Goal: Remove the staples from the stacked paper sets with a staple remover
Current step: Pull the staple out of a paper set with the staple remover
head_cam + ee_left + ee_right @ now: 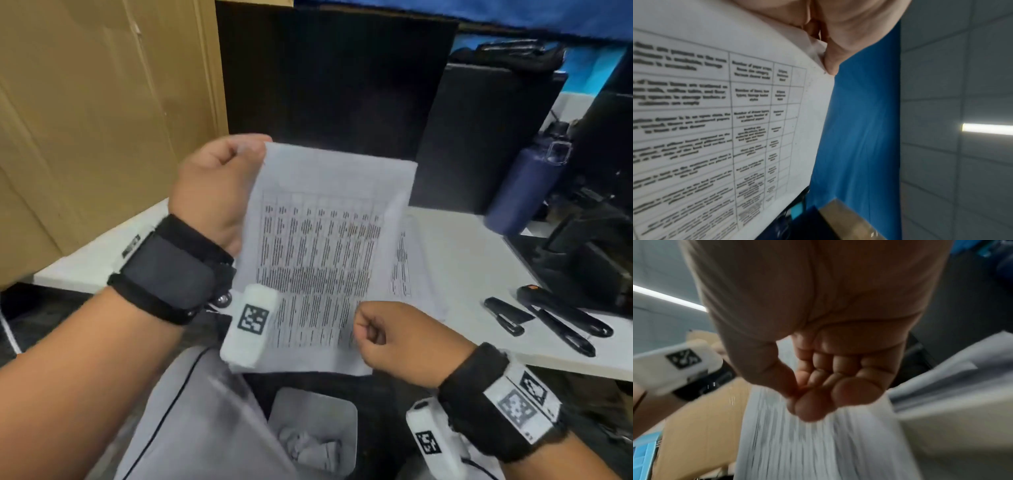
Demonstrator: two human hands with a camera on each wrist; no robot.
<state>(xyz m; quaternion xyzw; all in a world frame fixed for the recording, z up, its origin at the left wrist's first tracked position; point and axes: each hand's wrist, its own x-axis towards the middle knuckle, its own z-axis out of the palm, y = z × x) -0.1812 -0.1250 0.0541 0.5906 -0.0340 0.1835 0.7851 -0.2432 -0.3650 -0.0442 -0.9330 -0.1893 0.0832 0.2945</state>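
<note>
White desk (462, 246) beside cardboard wall, grey bin (313, 407) below holding crumpled paper, left hand (219, 181) pinching printed paper set (322, 253) above bin, right hand (400, 339) fisted, seemingly empty, at its lower edge.

The table print on the paper set (318, 253) is too blurred to read.

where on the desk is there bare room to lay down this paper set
Bare white desk lies between the sheets already lying there and the blue bottle. Another strip sits far left by the cardboard. The right edge is crowded with black tools.
</note>
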